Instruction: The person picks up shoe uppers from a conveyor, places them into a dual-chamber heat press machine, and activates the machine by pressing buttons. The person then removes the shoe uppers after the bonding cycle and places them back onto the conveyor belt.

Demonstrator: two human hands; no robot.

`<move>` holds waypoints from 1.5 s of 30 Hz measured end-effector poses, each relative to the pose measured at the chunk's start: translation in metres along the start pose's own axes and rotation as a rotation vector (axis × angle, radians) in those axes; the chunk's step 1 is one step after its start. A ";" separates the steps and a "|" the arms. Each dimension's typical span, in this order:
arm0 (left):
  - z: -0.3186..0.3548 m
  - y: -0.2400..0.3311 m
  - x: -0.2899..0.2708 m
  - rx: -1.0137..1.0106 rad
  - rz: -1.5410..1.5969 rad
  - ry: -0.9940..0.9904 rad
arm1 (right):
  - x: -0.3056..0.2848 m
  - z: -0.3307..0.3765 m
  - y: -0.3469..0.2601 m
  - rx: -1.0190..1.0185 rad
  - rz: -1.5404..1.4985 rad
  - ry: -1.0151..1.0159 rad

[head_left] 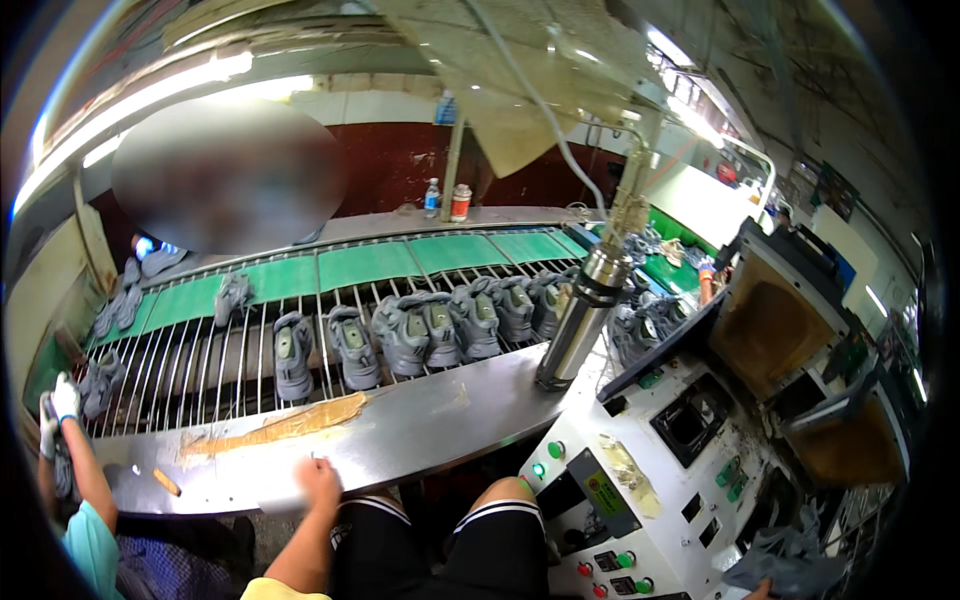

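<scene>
My left hand [320, 484] is over the front edge of the metal ledge [430, 412], its fingers closed. A whitish smear beside the fingers is too blurred to name. At the lower right, only the fingertips of my right hand [762, 590] show, gripping a grey shoe upper [785, 562] next to the machine. Several grey shoes stand in a row on the roller conveyor beyond the ledge, among them a shoe [293, 356] and another [353, 349]. A strip of brown tape [285, 424] is stuck along the ledge.
A co-worker's white-gloved hand [66, 397] reaches in at the left, near grey shoes [101, 384]. A steel cylinder [582, 318] stands at the ledge's right end. Beside my legs is a white control panel [640, 510] with buttons. A green strip [370, 262] runs behind the rollers.
</scene>
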State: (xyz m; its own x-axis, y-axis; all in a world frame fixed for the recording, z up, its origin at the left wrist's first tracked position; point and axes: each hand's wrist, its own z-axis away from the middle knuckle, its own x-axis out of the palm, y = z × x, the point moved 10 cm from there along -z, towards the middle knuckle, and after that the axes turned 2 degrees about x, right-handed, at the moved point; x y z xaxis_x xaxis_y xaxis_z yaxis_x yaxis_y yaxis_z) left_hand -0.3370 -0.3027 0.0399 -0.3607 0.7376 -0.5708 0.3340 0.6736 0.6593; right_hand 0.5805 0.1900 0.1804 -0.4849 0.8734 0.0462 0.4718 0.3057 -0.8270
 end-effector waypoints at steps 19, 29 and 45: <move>0.032 -0.034 -0.171 -0.636 1.340 -0.060 | 0.013 0.722 -0.488 -0.138 -0.835 -2.680; 0.012 -0.138 -0.228 -0.301 0.237 0.400 | 0.169 0.668 -0.420 -0.325 -0.484 -2.178; -0.202 -0.169 -0.086 -0.392 0.120 0.370 | 0.364 0.564 -0.327 -1.178 0.101 -1.486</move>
State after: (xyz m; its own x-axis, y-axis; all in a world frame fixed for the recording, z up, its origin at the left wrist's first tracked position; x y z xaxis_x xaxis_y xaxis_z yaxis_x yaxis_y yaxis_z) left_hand -0.5386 -0.4894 0.0760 -0.6460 0.6943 -0.3173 0.0673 0.4657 0.8824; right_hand -0.1657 0.1943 0.1520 -0.2775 0.1099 -0.9544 0.4162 0.9091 -0.0163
